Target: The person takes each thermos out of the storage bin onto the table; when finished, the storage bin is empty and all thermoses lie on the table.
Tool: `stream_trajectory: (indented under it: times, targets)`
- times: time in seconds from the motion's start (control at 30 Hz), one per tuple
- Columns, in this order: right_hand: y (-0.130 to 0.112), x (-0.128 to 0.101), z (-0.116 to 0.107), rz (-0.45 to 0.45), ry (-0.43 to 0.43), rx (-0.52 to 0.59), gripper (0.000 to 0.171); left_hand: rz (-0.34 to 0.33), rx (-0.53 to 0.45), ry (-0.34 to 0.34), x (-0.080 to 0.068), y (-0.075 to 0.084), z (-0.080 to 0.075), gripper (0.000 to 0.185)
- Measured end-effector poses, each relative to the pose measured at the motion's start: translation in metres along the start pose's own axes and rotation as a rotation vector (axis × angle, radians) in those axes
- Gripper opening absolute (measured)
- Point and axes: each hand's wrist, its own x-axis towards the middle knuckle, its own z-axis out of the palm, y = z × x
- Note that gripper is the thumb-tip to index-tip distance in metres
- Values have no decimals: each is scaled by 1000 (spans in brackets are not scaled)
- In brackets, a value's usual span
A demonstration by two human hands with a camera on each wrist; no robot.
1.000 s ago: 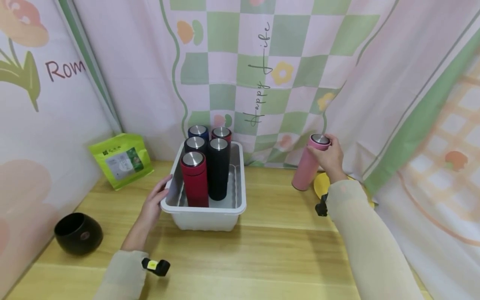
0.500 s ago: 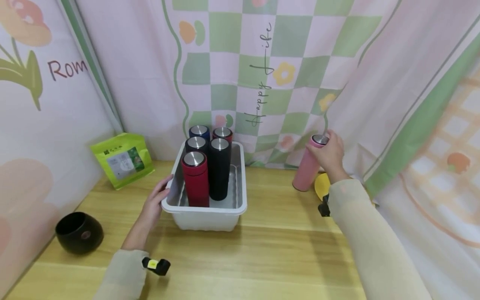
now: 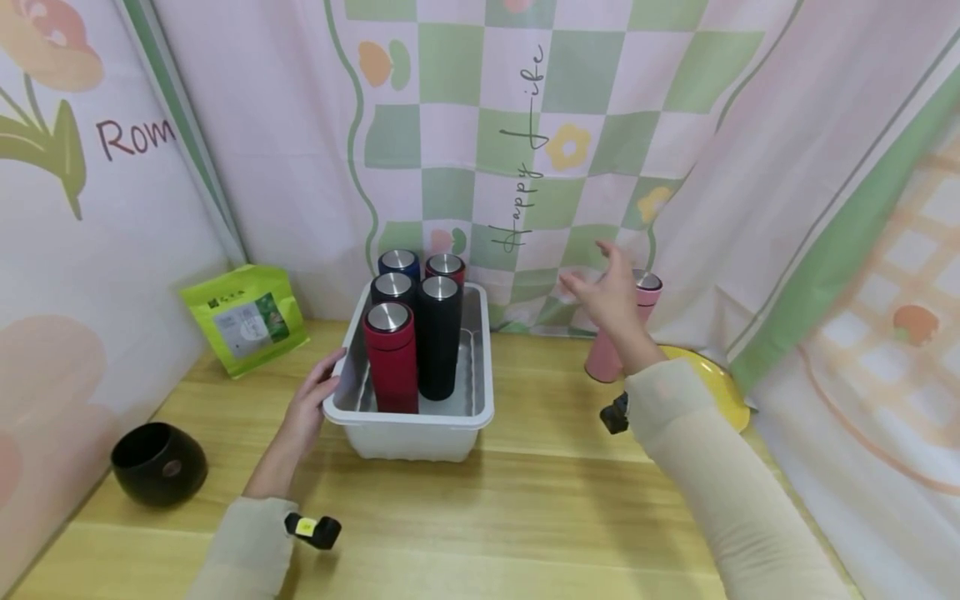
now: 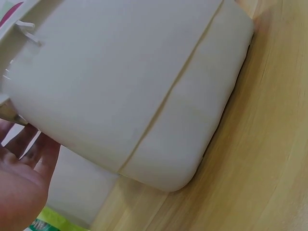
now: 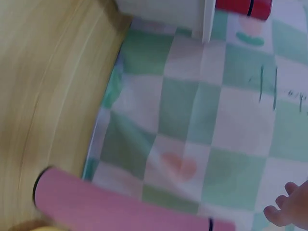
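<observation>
A pink flask [image 3: 603,357] stood free of the right hand [image 3: 611,298]

On my remote feed, the grip seen half a second earlier was undone: the right hand hung near the flask's lid, to its left, fingers parted and holding nothing. The flask stood upright on the wooden table [image 3: 525,508] as before, well apart from the white bin [image 3: 412,440] and its five flasks [image 3: 438,350]. With the right sleeve [image 3: 720,467] shifted, more of a yellow plate [image 3: 722,393] showed. The left hand [image 3: 307,402] stayed at the bin's left rim; whether its fingers gripped or merely touched, I could not tell.
</observation>
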Motion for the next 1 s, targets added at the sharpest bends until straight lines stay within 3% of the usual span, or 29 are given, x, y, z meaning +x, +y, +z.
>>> stream_trajectory:
  times: [0.53, 1.0]
  targets:
    - [-78, -45, 61, -178, -156, 221, 72, 9, -19, 17, 2, -4, 1, 51]
    - [-129, -66, 103, -128, -398, 139, 65, 35, -33, 28, 2, -6, 0, 49]
